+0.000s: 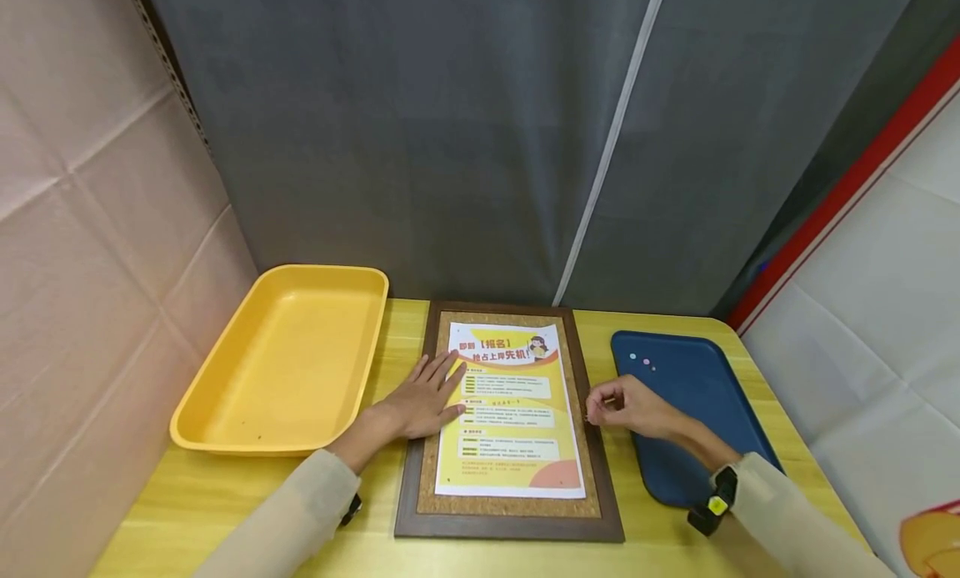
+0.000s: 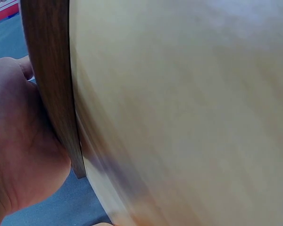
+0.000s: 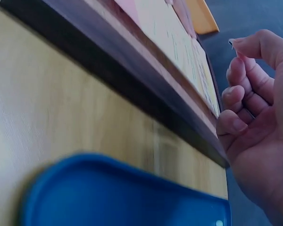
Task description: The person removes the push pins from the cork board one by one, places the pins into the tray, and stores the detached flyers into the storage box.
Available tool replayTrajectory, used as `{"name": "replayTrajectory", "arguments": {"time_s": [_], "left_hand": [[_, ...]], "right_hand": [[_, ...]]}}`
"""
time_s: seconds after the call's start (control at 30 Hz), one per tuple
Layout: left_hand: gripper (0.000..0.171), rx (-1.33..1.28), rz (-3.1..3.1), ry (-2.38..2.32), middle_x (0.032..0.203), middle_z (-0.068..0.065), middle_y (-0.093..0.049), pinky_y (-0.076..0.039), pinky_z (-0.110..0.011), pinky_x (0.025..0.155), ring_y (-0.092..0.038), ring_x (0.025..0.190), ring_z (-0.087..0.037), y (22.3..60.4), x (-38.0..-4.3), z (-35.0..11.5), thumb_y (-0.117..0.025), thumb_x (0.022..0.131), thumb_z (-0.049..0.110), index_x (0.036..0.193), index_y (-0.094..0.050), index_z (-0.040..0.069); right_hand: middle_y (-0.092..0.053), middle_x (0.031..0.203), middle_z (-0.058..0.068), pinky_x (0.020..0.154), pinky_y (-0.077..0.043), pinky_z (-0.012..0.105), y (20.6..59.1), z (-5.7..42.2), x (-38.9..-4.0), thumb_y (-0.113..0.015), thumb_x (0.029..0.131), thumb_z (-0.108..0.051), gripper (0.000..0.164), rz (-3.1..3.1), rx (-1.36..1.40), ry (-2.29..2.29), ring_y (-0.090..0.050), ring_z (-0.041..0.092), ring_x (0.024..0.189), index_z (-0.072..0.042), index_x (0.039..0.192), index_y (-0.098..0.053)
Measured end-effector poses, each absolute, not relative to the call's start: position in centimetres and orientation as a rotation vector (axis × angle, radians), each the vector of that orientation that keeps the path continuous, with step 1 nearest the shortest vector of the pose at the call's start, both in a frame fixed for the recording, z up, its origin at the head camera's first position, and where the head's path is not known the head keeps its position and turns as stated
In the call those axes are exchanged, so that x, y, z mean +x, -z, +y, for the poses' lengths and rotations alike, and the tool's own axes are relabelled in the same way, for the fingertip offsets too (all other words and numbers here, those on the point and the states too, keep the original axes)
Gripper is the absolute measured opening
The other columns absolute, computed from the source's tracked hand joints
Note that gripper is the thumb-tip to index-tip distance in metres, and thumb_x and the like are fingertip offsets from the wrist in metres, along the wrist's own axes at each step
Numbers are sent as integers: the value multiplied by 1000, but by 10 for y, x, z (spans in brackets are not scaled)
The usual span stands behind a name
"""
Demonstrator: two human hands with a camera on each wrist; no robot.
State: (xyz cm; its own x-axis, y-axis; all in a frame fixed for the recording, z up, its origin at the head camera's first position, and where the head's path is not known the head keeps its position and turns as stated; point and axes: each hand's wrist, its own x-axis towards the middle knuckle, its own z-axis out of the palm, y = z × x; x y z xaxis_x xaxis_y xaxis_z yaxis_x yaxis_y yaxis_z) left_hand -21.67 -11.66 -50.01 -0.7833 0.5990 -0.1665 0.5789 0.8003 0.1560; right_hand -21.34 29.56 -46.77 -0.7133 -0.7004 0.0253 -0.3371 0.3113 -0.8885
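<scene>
A yellow-and-white printed poster lies on a cork board with a dark brown wooden frame. Small dark dots show near the poster's lower corners. My left hand rests with spread fingers across the left side of the frame and the poster's left edge. Beside the right side of the frame, my right hand pinches a tiny thumbtack between thumb and index finger, its thin point showing in the right wrist view. The other fingers of that hand are curled.
To the right lies a blue tray with several tiny pale and pink thumbtacks near its upper left corner. A deep yellow tray stands at the left. Grey curtain hangs behind the wood-grain table.
</scene>
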Motion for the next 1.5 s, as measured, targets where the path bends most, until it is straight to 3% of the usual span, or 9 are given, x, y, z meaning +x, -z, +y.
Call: {"name": "replayTrajectory", "arguments": {"time_s": [0.23,0.47,0.73,0.97,1.5], "left_hand": [[75,923,2785,-153,178,-18,1,-2,-57,132,0,165,-36,501,-216,-117,-30,115,53,171,-8,8],[76,919,2786,-179,178,-17,2,1,-56,132,2,165,-34,504,-217,-118,-33,114,52,171,-7,8],[76,921,2786,-178,178,-17,3,2,-55,132,2,165,-35,505,-218,-118,-33,115,51,171,-7,8],[75,931,2789,-213,178,-19,0,1,-57,132,1,165,-36,504,-217,-118,-34,115,49,171,-10,6],[77,930,2794,-201,178,-15,7,3,-55,132,6,165,-32,514,-221,-120,-29,114,55,172,-4,11]], "right_hand": [[-70,88,23,68,-54,26,465,317,-223,-67,99,0,8,2428,-781,1389,-63,24,75,4,95,-73],[-72,93,23,74,-59,30,467,336,-229,-73,100,-7,15,2541,-648,1393,-66,33,81,7,98,-74],[-75,98,10,77,-56,25,475,361,-237,-74,101,-12,13,2694,-469,1325,-66,16,84,0,99,-76],[-77,104,11,79,-55,18,481,384,-243,-73,101,-12,10,2841,-403,1232,-65,5,92,-4,98,-79],[-74,95,11,70,-50,17,497,417,-252,-73,100,-7,10,2926,-288,1110,-59,8,78,2,99,-77]]}}
